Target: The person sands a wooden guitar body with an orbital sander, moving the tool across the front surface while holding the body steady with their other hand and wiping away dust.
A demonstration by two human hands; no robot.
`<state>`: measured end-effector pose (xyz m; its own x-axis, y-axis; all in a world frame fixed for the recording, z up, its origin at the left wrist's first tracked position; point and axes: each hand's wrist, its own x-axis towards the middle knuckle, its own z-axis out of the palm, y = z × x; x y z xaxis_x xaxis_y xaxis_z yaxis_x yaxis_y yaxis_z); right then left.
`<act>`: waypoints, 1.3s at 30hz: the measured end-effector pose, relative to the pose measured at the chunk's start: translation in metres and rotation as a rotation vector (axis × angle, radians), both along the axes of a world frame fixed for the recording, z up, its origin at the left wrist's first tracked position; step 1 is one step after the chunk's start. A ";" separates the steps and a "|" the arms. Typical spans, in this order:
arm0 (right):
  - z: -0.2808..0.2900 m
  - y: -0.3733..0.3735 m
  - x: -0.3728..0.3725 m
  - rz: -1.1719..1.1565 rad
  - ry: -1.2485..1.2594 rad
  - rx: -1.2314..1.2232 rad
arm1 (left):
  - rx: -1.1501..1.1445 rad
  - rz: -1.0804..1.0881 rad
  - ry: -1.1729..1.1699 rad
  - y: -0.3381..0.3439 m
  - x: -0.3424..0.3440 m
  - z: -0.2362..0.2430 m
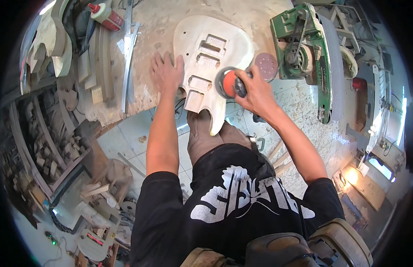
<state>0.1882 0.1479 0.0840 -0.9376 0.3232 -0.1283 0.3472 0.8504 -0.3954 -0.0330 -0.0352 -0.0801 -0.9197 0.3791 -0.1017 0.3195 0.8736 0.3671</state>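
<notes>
Two hands in play: right hand has its grip closed round the orange sander, which sits at the guitar body's right edge. Left hand is palm-down, fingers spread, holding nothing; hard to tell if it presses the body. Body lies at the bench's front edge, near end overhanging. Risk: tilted sander could gouge the edge; weak bracing could let the body swing.

The guitar body is pale, unpainted wood with rectangular recesses in its upper face. It lies flat between your left hand and right hand, horns toward you. The sander, orange above a dark round base, sits in your right hand's grip, at the body's edge.
</notes>
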 end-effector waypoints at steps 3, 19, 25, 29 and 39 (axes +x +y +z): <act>0.005 -0.011 0.025 0.030 -0.080 -0.046 | 0.004 0.000 0.023 0.004 0.001 0.002; 0.009 -0.034 0.045 0.080 -0.129 -0.119 | 0.042 0.017 -0.004 0.002 -0.001 -0.002; 0.013 -0.051 0.013 0.163 -0.107 -0.087 | 0.053 0.019 -0.020 0.002 -0.001 0.001; 0.008 -0.045 0.048 0.189 -0.128 -0.120 | 0.042 0.020 -0.026 0.003 -0.001 0.002; 0.012 -0.046 0.006 0.098 -0.040 -0.102 | 0.092 0.013 0.001 0.003 -0.001 -0.003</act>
